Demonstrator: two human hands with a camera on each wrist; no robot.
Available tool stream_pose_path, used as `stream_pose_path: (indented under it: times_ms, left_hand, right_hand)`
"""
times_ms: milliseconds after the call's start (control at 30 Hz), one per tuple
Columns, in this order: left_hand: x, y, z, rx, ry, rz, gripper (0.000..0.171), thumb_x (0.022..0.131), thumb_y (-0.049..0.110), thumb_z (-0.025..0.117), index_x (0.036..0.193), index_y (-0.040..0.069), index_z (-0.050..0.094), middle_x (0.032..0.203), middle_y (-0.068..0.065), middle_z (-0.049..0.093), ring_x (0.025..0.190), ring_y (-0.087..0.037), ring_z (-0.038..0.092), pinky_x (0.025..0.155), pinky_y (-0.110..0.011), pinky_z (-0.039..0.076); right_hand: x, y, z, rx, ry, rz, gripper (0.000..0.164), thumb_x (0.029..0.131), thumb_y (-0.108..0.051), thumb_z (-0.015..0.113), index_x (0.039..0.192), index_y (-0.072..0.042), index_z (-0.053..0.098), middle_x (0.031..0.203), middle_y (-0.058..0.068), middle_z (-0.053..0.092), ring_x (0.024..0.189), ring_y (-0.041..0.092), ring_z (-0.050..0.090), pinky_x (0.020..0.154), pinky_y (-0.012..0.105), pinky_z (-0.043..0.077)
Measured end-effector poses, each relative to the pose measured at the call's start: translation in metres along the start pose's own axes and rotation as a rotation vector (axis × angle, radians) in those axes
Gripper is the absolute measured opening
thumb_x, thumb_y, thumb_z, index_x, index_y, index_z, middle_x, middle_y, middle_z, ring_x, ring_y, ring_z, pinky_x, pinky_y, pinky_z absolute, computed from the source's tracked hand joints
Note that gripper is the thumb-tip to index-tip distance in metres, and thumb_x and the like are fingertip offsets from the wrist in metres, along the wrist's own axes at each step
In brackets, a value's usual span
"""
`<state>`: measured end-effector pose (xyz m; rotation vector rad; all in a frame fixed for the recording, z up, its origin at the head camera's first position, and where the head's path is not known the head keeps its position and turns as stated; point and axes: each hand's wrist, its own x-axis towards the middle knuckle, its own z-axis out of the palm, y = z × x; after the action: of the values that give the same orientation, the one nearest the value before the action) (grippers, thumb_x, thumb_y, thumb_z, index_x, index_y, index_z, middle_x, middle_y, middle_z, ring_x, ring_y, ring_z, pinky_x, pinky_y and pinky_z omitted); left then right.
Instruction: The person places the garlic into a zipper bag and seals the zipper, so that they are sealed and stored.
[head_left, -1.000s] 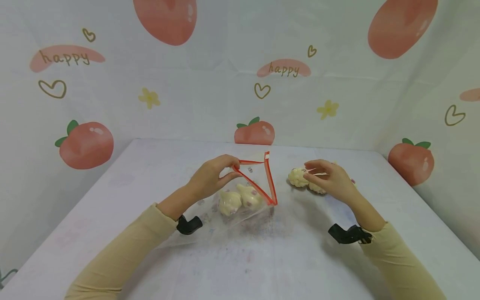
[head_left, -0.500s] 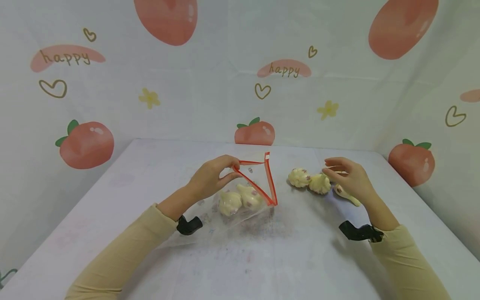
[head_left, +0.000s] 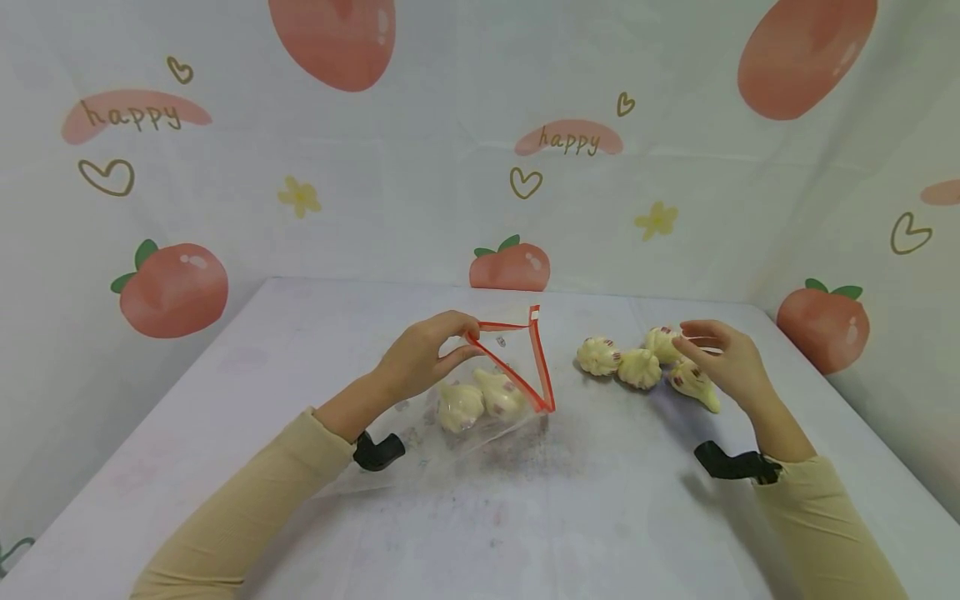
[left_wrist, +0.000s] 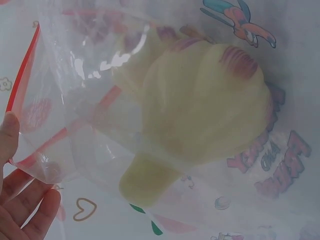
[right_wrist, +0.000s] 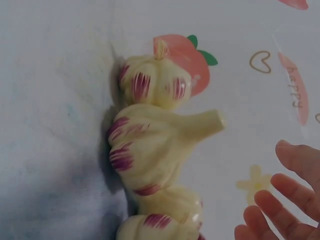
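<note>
My left hand (head_left: 423,354) pinches the red-edged mouth of a clear zip bag (head_left: 543,367), which gapes toward the right. Two garlic bulbs (head_left: 459,406) lie inside the bag, and in the left wrist view one bulb (left_wrist: 205,105) shows large through the plastic. My right hand (head_left: 731,367) hovers beside a cluster of several garlic bulbs (head_left: 639,368) to the right of the bag, its fingers loosely bent with nothing between them. The right wrist view shows these cream bulbs (right_wrist: 150,145) with purple streaks, apart from the fingers (right_wrist: 285,205).
A pale cloth covers the table (head_left: 480,533). Behind it hangs a white backdrop (head_left: 420,225) printed with peaches, hearts and flowers. Black straps (head_left: 378,451) sit at both wrists. Some thin cord (head_left: 15,550) shows at the far left edge.
My right hand has moved to the right, from over the garlic cluster to its right side, uncovering more bulbs. The left hand and bag stay in place.
</note>
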<state>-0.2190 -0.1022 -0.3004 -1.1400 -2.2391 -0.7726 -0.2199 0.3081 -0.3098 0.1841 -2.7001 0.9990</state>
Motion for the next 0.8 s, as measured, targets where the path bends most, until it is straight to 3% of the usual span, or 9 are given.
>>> stream_pose_path:
  times_ms: [33, 67, 133, 167, 267, 367, 467, 800]
  left_hand:
    - [0.0, 0.0, 0.0, 0.001, 0.0, 0.003, 0.022, 0.08, 0.013, 0.072, 0.096, 0.006, 0.059, 0.093, -0.004, 0.065, 0.088, -0.017, 0.063, 0.078, -0.032, 0.054]
    - [0.0, 0.0, 0.0, 0.001, 0.001, 0.004, 0.022, 0.08, 0.013, 0.072, 0.096, 0.006, 0.059, 0.093, -0.004, 0.065, 0.088, -0.017, 0.063, 0.078, -0.032, 0.054]
    - [0.0, 0.0, 0.0, 0.002, 0.001, 0.007, 0.022, 0.08, 0.012, 0.072, 0.096, 0.005, 0.059, 0.094, -0.005, 0.065, 0.088, -0.017, 0.063, 0.078, -0.032, 0.054]
    - [0.0, 0.0, 0.0, 0.002, 0.001, 0.007, 0.022, 0.08, 0.013, 0.072, 0.096, 0.005, 0.059, 0.094, -0.005, 0.065, 0.088, -0.017, 0.063, 0.077, -0.033, 0.053]
    - [0.0, 0.0, 0.0, 0.005, -0.002, 0.004, 0.022, 0.081, 0.013, 0.072, 0.097, 0.005, 0.059, 0.094, -0.005, 0.065, 0.088, -0.018, 0.063, 0.077, -0.032, 0.053]
    - [0.0, 0.001, 0.0, 0.003, -0.004, 0.0, 0.022, 0.081, 0.014, 0.072, 0.097, 0.005, 0.059, 0.094, -0.005, 0.065, 0.088, -0.018, 0.063, 0.078, -0.032, 0.053]
    - [0.0, 0.0, 0.0, 0.005, -0.003, 0.0, 0.023, 0.08, 0.014, 0.072, 0.097, 0.005, 0.059, 0.094, -0.005, 0.065, 0.088, -0.017, 0.063, 0.078, -0.031, 0.053]
    - [0.0, 0.002, 0.0, 0.003, -0.017, -0.018, 0.022, 0.081, 0.013, 0.071, 0.097, 0.005, 0.059, 0.095, -0.005, 0.065, 0.09, -0.018, 0.064, 0.078, -0.031, 0.053]
  right_hand:
    - [0.0, 0.001, 0.0, 0.004, 0.0, 0.012, 0.048, 0.093, -0.032, 0.056, 0.126, 0.002, 0.052, 0.124, 0.028, 0.054, 0.101, 0.021, 0.059, 0.063, 0.005, 0.042]
    - [0.0, 0.003, -0.001, 0.005, 0.0, 0.024, 0.049, 0.093, -0.033, 0.056, 0.127, 0.002, 0.051, 0.125, 0.028, 0.054, 0.101, 0.023, 0.059, 0.063, 0.004, 0.041]
    - [-0.001, 0.006, -0.001, 0.008, -0.001, 0.039, 0.05, 0.093, -0.033, 0.056, 0.128, 0.003, 0.05, 0.127, 0.03, 0.052, 0.11, 0.042, 0.052, 0.063, 0.003, 0.038]
    - [-0.001, 0.007, -0.002, 0.013, -0.003, 0.049, 0.051, 0.093, -0.033, 0.056, 0.128, 0.004, 0.05, 0.127, 0.03, 0.051, 0.112, 0.045, 0.051, 0.064, 0.003, 0.038]
    - [-0.002, 0.011, -0.003, -0.003, -0.02, 0.085, 0.054, 0.093, -0.035, 0.055, 0.13, 0.004, 0.047, 0.13, 0.032, 0.049, 0.116, 0.049, 0.048, 0.07, 0.012, 0.044]
    - [-0.001, 0.017, -0.003, -0.009, -0.056, 0.128, 0.059, 0.093, -0.037, 0.054, 0.134, 0.004, 0.042, 0.133, 0.033, 0.044, 0.12, 0.051, 0.044, 0.082, 0.037, 0.051]
    - [0.001, 0.023, -0.002, -0.019, -0.11, 0.171, 0.066, 0.093, -0.041, 0.052, 0.138, 0.005, 0.035, 0.136, 0.036, 0.038, 0.123, 0.053, 0.038, 0.092, 0.06, 0.041]
    - [0.003, 0.033, -0.001, -0.055, -0.246, 0.222, 0.073, 0.093, -0.042, 0.052, 0.14, 0.009, 0.026, 0.137, 0.042, 0.028, 0.124, 0.056, 0.032, 0.097, 0.063, 0.035]
